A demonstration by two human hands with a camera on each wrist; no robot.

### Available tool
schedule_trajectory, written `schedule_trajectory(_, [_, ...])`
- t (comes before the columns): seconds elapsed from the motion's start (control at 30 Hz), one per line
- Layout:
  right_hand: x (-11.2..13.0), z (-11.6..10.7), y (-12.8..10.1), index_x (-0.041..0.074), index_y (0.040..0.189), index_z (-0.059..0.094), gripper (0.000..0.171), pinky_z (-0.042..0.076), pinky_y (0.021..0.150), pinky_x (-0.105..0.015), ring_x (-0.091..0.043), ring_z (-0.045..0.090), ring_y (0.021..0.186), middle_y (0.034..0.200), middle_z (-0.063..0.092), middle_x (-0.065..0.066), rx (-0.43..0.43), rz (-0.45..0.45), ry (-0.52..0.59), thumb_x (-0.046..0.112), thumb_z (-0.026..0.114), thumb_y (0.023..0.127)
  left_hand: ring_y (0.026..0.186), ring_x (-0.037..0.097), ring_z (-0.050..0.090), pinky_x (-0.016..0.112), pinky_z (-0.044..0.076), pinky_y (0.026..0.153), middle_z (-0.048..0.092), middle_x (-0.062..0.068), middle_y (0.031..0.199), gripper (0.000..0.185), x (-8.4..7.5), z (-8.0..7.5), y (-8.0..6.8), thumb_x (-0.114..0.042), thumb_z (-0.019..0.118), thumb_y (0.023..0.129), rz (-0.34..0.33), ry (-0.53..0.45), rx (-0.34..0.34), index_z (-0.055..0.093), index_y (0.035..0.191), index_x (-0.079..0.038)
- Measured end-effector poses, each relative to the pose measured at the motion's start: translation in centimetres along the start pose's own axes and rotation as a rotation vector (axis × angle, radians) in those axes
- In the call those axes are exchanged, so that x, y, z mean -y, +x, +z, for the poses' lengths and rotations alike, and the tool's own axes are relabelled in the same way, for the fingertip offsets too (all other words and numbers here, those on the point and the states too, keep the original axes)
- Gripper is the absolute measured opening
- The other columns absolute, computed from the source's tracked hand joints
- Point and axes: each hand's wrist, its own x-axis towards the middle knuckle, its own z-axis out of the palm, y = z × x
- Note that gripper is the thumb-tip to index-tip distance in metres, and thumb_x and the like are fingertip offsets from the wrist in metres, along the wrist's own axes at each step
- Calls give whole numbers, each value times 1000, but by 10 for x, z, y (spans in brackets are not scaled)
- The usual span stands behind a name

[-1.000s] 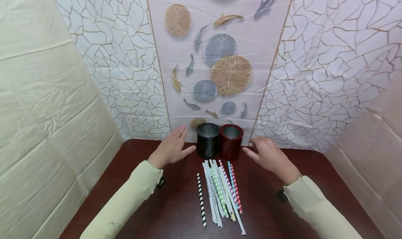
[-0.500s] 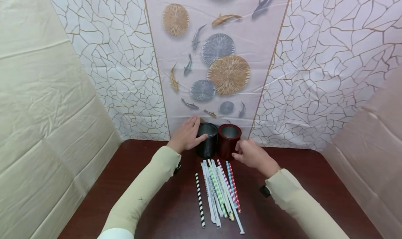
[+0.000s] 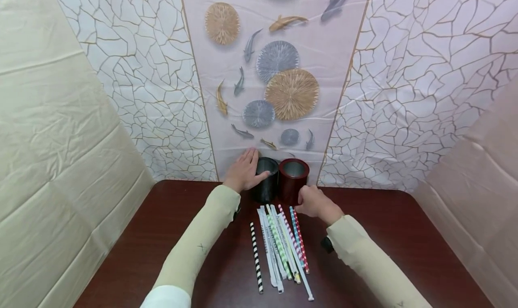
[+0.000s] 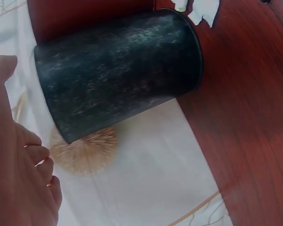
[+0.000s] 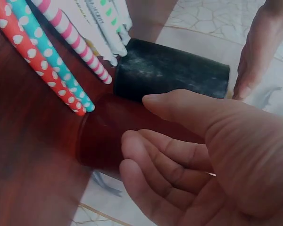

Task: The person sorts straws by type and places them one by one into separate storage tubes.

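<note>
Left hand (image 3: 244,171), released, has come left of the black can (image 3: 266,189); right hand (image 3: 317,203), seemingly released, nears the red can (image 3: 290,189); both reachable.

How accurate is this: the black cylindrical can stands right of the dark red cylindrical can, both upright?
Not quite: the black cylindrical can stands left of the dark red cylindrical can, as the head view shows; both are indeed upright.
</note>
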Motion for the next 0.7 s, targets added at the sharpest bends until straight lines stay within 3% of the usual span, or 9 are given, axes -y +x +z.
schedule_trajectory(0.27, [-14,20,9,17,50,42,58,25,48,-25,-11,23,46,48,29,5,33,102,32,16,79,95,168,28,7,44,15,136,4,16,179,95,2,13,-2,-70,32,107,-12,-12,-6,7,170,-3])
schedule_trajectory(0.57, [-30,38,12,4,62,71,37,34,50,-26,-12,37,47,49,43,3,34,183,30,18,80,94,167,28,10,44,17,136,7,17,179,94,3,25,-1,-70,30,107,-22,-31,-17,10,170,-2])
schedule_trajectory(0.7, [-31,41,13,4,61,72,38,34,50,-26,-13,39,47,49,46,3,40,184,41,19,80,95,168,28,9,45,17,136,6,17,179,95,4,28,1,-71,28,107,-24,-32,-14,9,170,-2])
